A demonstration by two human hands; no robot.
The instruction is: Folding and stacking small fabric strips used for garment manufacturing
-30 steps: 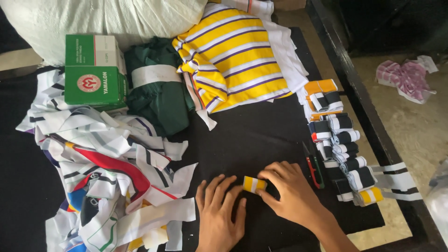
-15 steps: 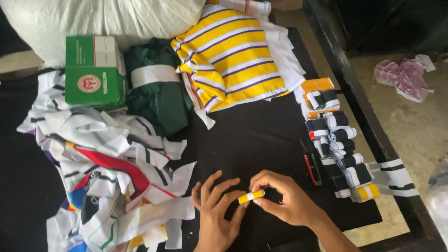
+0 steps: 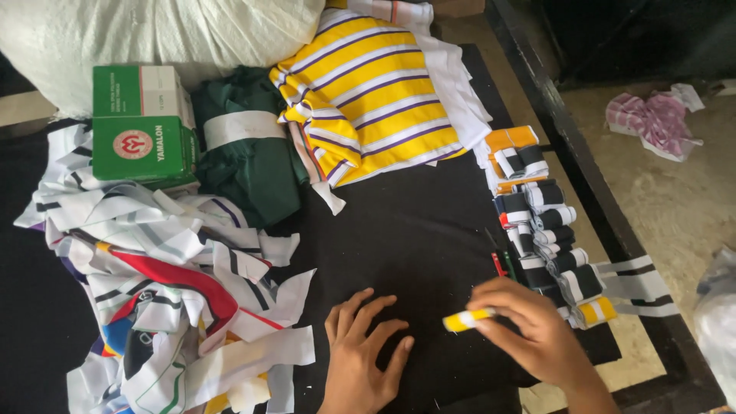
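Roll point(image 3: 468, 320), a small folded yellow-and-white fabric strip, lies low and right of centre on the black cloth point(image 3: 414, 230), its long axis nearly level and tipped slightly up to the right. Largest items first: the white sack point(image 3: 153, 31) fills the upper left; the black cloth spans the middle; a yellow striped garment point(image 3: 376, 100) lies at upper centre, a dark green garment point(image 3: 249, 161) just left of it; a heap of white striped strips point(image 3: 169, 291) fills the lower left; two green boxes point(image 3: 138, 123) stand at the left; a column of finished rolls point(image 3: 548, 230) runs down the cloth's right edge, beside the dark frame point(image 3: 583, 176); a red-and-green pen-like tool point(image 3: 502, 261) lies just above the right hand. The right hand point(image 3: 537, 337) is curled, fingertips pinched on the roll's right end, so the roll projects leftward from it. The left hand point(image 3: 364, 356) rests flat and spread on the cloth, holding nothing, just left of the roll's free end but apart from it. The right hand is thus the nearer. Open cloth lies above both hands; the finished rolls touch or nearly touch the right hand's upper right, and the cloth's lower edge runs just beneath that hand.
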